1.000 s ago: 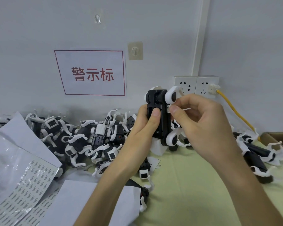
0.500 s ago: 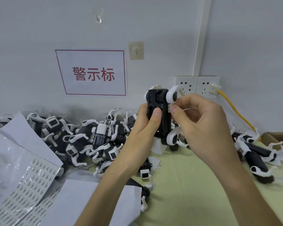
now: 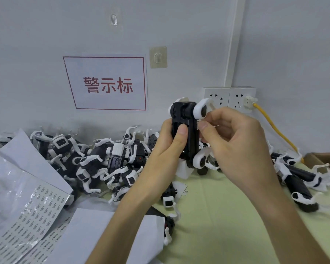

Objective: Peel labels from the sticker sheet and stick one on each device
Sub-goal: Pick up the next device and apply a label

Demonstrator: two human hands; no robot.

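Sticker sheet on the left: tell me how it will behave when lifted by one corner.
The sticker sheet probably flops: it lies wavy and creased. It is likely light, since it looks like thin film. Its glossy surface may feel slippery.

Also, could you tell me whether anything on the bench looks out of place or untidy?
Nothing looks damaged, but it is untidy: the spare devices lie in a tangled heap by the wall, one device sits half under the white paper, and the sticker sheet is crinkled.

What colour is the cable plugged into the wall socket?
The cable is yellow; the head view shows it best.
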